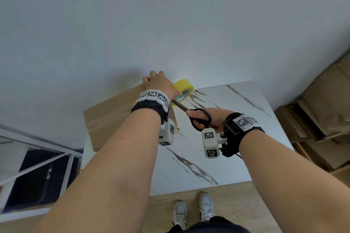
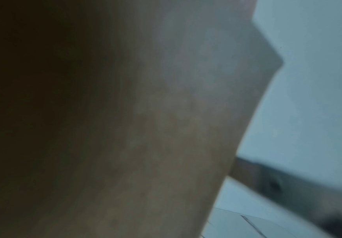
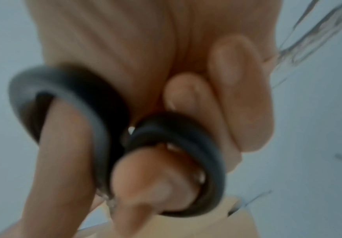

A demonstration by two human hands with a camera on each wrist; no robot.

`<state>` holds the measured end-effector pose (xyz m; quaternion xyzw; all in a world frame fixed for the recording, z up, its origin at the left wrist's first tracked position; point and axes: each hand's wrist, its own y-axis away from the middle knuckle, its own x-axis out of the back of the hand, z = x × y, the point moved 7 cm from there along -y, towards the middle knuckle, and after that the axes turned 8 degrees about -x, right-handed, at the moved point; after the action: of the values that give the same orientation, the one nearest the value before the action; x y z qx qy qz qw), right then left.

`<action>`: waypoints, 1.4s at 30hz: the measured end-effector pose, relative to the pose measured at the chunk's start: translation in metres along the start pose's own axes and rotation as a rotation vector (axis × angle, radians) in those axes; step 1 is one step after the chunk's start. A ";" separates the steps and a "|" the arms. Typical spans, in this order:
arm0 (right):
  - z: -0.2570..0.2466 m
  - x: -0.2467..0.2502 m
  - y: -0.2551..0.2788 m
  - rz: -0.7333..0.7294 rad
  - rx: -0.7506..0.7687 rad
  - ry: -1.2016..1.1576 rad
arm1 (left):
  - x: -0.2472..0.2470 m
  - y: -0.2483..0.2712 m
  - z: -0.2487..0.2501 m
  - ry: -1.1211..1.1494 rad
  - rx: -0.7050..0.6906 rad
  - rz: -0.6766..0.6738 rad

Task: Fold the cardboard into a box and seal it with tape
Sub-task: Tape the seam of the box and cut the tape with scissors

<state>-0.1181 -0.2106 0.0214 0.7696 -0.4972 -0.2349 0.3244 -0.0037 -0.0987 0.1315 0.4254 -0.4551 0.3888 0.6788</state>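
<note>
Cardboard box [image 1: 111, 117], folded up and brown, stands on the left part of a white marble-patterned table [image 1: 236, 138] set against a pale wall [image 1: 170, 15]. A yellow tape roll [image 1: 183, 89] is held at the box's far right corner by the left hand [image 1: 161, 83], thumb hooked round the roll, the other fingers lying over the box's far edge. The right hand [image 1: 214, 119] grips black-handled scissors [image 1: 198, 117], thumb and fingers through the loops [image 3: 166, 161], blades reaching to just under the roll; whether the blades are parted cannot be told. The left wrist view is dark and blurred. Flattened cardboard [image 1: 322, 109] is stacked on the floor to the right; white sneakers [image 1: 193, 212] stand on wood flooring below.
</note>
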 end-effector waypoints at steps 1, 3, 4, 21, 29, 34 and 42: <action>0.008 0.004 0.002 0.037 -0.058 0.061 | 0.000 0.000 0.001 -0.002 -0.017 0.006; 0.025 0.013 0.006 0.124 -0.183 0.167 | 0.000 -0.001 0.004 -0.033 -0.071 0.023; 0.033 0.017 0.007 0.162 -0.233 0.205 | -0.002 -0.002 0.005 -0.053 -0.092 0.029; 0.092 0.054 -0.019 0.700 -0.519 0.251 | -0.012 -0.016 -0.004 -0.044 -0.122 0.132; 0.080 0.041 -0.029 0.720 -0.519 0.414 | -0.014 -0.018 -0.006 -0.032 -0.130 0.133; 0.071 0.038 -0.025 0.717 -0.511 0.493 | -0.014 -0.017 -0.005 -0.028 -0.138 0.133; 0.063 0.046 -0.015 0.716 -0.513 0.548 | -0.012 -0.015 -0.004 -0.064 -0.141 0.085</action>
<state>-0.1339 -0.2647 -0.0344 0.4802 -0.5527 -0.0135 0.6809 0.0076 -0.1019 0.1163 0.3693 -0.5205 0.3705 0.6748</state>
